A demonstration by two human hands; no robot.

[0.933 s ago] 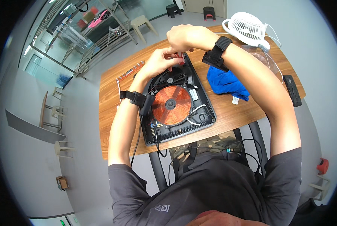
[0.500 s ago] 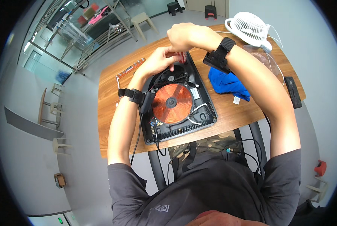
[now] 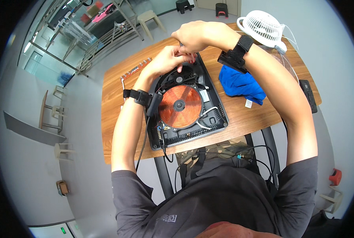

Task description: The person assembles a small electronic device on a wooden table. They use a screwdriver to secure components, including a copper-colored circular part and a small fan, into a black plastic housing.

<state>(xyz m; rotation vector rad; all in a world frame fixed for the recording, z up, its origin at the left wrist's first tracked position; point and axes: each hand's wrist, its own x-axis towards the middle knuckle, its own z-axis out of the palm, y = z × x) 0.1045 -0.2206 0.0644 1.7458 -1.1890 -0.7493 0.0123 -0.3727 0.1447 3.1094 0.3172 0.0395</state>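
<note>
An opened induction cooker (image 3: 211, 135) lies on the wooden table, its copper coil (image 3: 171, 107) and black cooling fan (image 3: 168, 82) exposed. Over its far end both of my hands meet. My left hand (image 3: 167, 62) is closed at the fan's far side, thumb and fingers pressed together near a small red thing (image 3: 193, 58) that is mostly hidden. Just beyond and above it, my right hand (image 3: 192, 36) bends down from the wrist, fingers curled in. What either hand grips cannot be made out. White wires (image 3: 204, 126) lie loose beside the coil.
Left of the cooker lies a narrow orange circuit board (image 3: 136, 69) with a white cable. To the right are a blue cloth (image 3: 240, 85), a white fan (image 3: 263, 28) with its cord, and a black elongated device (image 3: 308, 96). A black cable (image 3: 142, 143) hangs from my left wrist strap.
My right hand has turned slightly and dropped closer to the left one. Less of the small red thing shows. My left hand has shifted only a little; the cooker stays in place.
</note>
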